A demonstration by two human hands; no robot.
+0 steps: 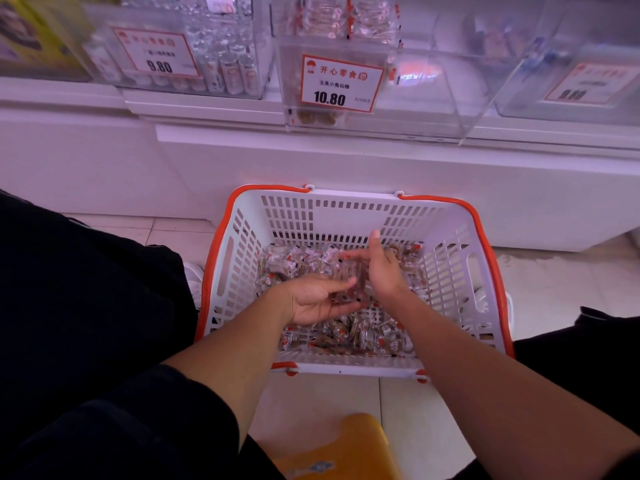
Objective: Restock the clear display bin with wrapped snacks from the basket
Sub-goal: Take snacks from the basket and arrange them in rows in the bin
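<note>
1. Yellow stool (pixel 341 445) sits nearest, below both forearms.
2. Left hand (pixel 320 301) and right hand (pixel 382 268), both open, cup blurred wrapped snacks (pixel 349 282) inside the white basket (pixel 450 258).
3. Clear display bin (pixel 374 88) sits on the shelf above.

**Basket on the floor below the bin shelf**

The basket (pixel 349 216) stood on the floor (pixel 554 282), close against the base of the shelf (pixel 242 161). Wrapped snacks (pixel 363 336) lay across its bottom. Both hands were inside the basket above the snacks, the left hand (pixel 318 301) nearer the person, the right hand (pixel 382 268) just beside it and farther in. On the shelf straight above the basket sat the display bin (pixel 415 98), a price tag (pixel 341 84) on its front. Another bin (pixel 207 46) stood to its left and one (pixel 571 81) to its right. A stool (pixel 349 445) stood nearest the person, before the basket.
</note>
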